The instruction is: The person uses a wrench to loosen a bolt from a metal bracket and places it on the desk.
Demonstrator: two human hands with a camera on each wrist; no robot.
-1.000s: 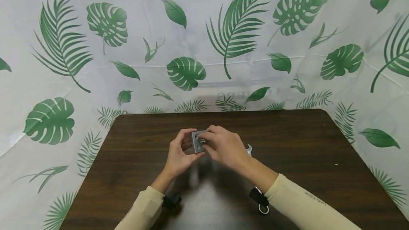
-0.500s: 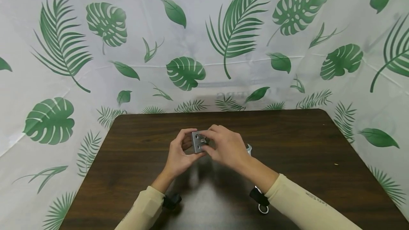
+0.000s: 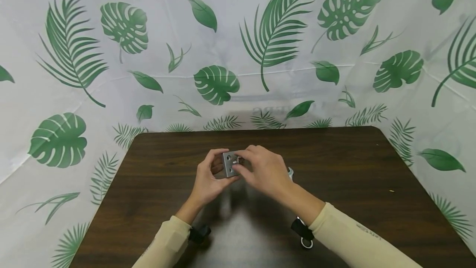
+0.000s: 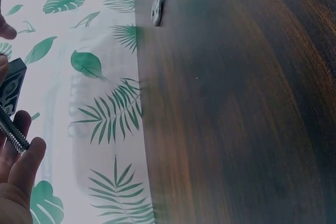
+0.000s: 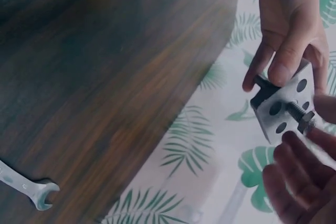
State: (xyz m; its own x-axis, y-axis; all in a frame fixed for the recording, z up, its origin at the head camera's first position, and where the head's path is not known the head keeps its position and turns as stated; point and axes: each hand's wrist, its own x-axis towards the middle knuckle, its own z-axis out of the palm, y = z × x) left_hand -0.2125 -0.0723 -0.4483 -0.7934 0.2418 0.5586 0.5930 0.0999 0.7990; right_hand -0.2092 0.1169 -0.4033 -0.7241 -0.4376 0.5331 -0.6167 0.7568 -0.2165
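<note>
A white, creased cloth (image 3: 227, 15) printed with green leaves hangs behind and beside one dark brown, wood-grained table (image 3: 357, 202) with rounded far corners. Two pale yellow sleeves (image 3: 357, 235) lead to the left hand (image 3: 208, 181) and right hand (image 3: 265, 168), both raised over it. One shiny open-ended wrench (image 5: 32, 190) lies on the tabletop. One flat-faced grey metal block (image 5: 290, 92), four round holes showing, is grasped by the left hand. Through it runs one threaded bolt (image 5: 299, 113), the right thumb and finger curled round its head.
</note>
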